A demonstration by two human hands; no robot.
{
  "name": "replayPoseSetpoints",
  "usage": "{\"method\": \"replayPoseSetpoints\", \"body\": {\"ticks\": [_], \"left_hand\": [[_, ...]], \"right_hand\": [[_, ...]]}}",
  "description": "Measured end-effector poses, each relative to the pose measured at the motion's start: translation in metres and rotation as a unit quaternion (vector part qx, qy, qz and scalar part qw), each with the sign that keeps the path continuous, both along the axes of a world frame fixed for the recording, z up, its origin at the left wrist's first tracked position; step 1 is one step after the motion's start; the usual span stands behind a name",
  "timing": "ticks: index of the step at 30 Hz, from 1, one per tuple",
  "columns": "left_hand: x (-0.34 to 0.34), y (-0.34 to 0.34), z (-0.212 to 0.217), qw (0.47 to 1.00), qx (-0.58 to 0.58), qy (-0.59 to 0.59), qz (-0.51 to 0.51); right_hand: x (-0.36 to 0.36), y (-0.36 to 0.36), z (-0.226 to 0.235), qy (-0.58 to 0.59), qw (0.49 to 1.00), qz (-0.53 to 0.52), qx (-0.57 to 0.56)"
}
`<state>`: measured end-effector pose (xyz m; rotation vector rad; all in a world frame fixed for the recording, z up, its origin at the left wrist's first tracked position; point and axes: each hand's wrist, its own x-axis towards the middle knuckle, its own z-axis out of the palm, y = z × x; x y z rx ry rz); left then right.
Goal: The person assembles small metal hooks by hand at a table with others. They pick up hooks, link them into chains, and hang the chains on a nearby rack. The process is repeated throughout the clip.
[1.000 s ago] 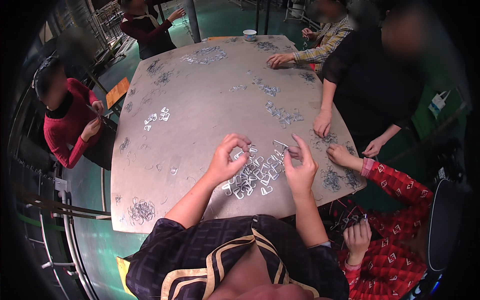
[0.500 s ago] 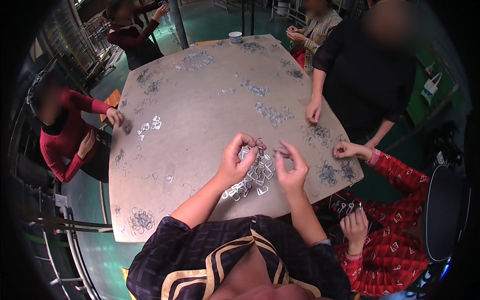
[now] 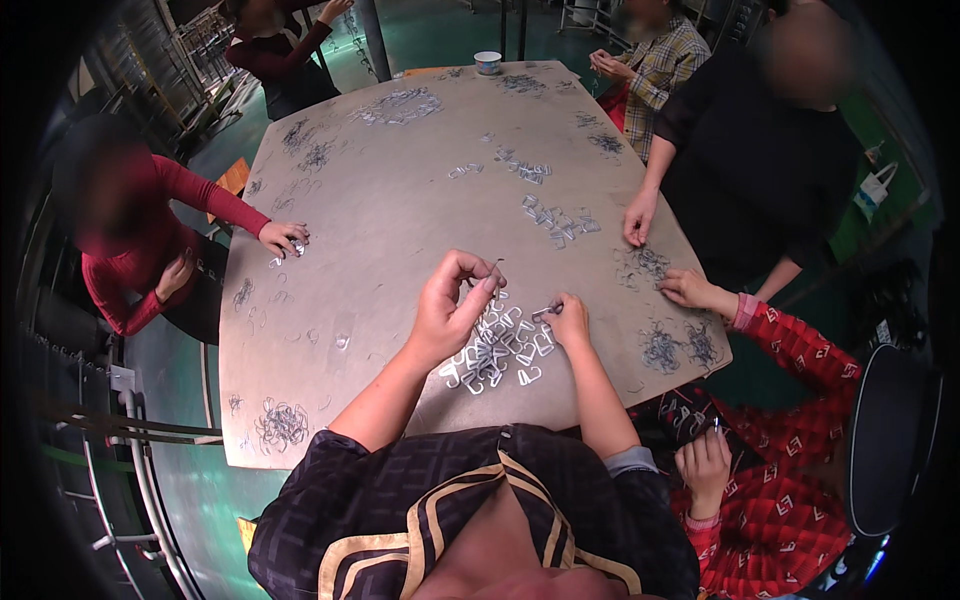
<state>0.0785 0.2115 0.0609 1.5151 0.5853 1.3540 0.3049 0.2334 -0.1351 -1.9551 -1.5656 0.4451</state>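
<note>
**2 hands at a heap of metal clips on a shared table**

The person's left hand (image 3: 447, 310) is raised just above the large, flat, grey-brown table (image 3: 400, 230), close to its near edge. Thumb and fingertips are curled toward each other in a pinch, and a thin dark wire piece (image 3: 492, 264) juts from between them (too small to make out its exact form). The right hand (image 3: 570, 320) rests low on the table just beside the left, fingers folded nearly closed, nipping a small silvery metal clip (image 3: 545, 311) at its tip.

Directly under and between both hands lies a loose pile of small silvery bent-metal clips (image 3: 497, 350), spread flat near the middle of the near edge.

Around the table sit other people. A person in a red long-sleeved top (image 3: 150, 240) at the left edge has 1 hand on a few clips. At the right edge a person in a black top (image 3: 750, 160) presses a hand on the table, and nearer the right corner a red patterned sleeve (image 3: 800, 345) reaches to a tangle of dark wire pieces (image 3: 680, 345). A white paper cup (image 3: 487, 62) stands at the far edge. More small heaps of clips and wire are scattered over the far half.
</note>
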Motion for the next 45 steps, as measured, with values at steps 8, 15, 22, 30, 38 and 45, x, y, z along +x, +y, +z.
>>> {"method": "replayPoseSetpoints", "body": {"ticks": [8, 15, 22, 30, 38, 45], "left_hand": [[0.014, -0.003, -0.018, 0.987, 0.02, 0.156, -0.026], [0.04, -0.005, -0.027, 0.972, 0.089, 0.219, 0.007], [0.037, 0.002, -0.022, 0.964, 0.144, 0.226, 0.004], [-0.11, 0.027, -0.112, 0.696, 0.134, 0.685, 0.167], [-0.118, -0.005, -0.174, 0.61, 0.165, 0.76, 0.153], [-0.11, 0.023, -0.15, 0.731, 0.066, 0.655, 0.182]], "right_hand": [[-0.013, -0.022, 0.133, 0.477, 0.876, -0.003, 0.069], [-0.025, -0.052, 0.189, 0.438, 0.885, 0.045, 0.155], [-0.026, -0.058, 0.189, 0.362, 0.906, 0.054, 0.211], [-0.015, -0.062, 0.193, 0.328, 0.916, 0.054, 0.226], [-0.023, -0.059, 0.191, 0.323, 0.908, 0.061, 0.26], [-0.031, -0.061, 0.193, 0.316, 0.91, 0.075, 0.256]]}}
